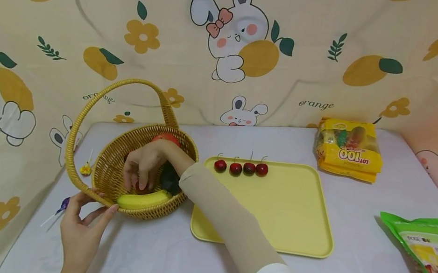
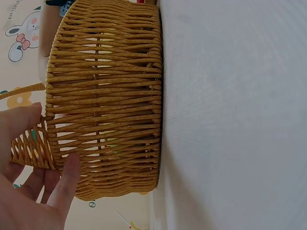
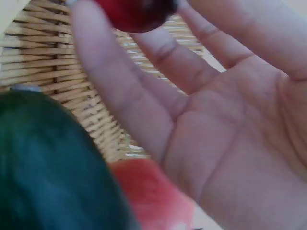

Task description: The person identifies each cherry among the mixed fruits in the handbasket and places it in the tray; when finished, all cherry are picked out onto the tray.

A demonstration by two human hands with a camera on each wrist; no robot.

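Cherry point(image 3: 139, 13): dark red, inside the wicker basket point(image 2: 108, 108), above the banana point(image 1: 143, 200) in the head view. Body near round, so no long axis can be read; which way it points, cannot tell.

Right hand point(image 1: 149, 164): wrist bent over the basket, fingers curved downward, cherry pinched at the fingertips. The arm enters from lower right in the head view and slants up and left across a corner of the yellow tray point(image 1: 297, 209).

Left hand point(image 1: 84, 225): raised from the near side, palm toward the basket, fingers and thumb gripping where the handle point(image 1: 72, 143) meets the rim; one digit lies along the outer wall.

Banana: long axis roughly left to right along the near rim, right end slightly farther off. Dark green item point(image 3: 48, 163) and red item point(image 3: 148, 191) also inside.
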